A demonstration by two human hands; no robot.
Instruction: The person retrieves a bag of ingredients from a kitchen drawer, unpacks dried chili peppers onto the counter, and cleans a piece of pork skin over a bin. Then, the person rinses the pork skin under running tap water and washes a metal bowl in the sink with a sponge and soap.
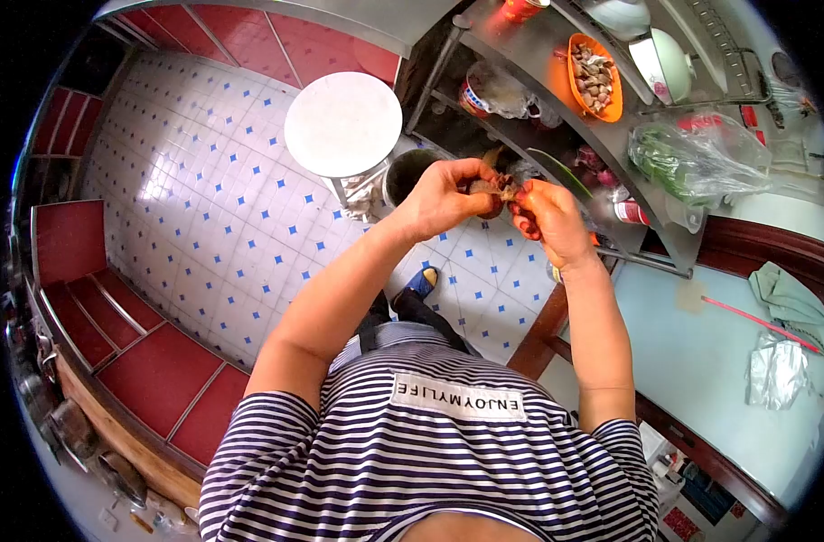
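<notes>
Left hand (444,197) and right hand (558,221) pinch a brownish piece (502,191), seemingly part-peeled, some papery skin left on.

Bright indoor light, glare on floor tiles (163,172) (upper left), curved fisheye edges, black corners.

"ENJOYMYLIFE" on striped shirt's patch (458,397)

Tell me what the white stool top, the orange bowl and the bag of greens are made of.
Stool top: plastic or laminated board, perhaps; smooth, plain white.
Bowl: probably plastic, given its even, bright orange and thin rim.
Bag: clear, shiny plastic film; see-through, crinkled, with glints.
</notes>
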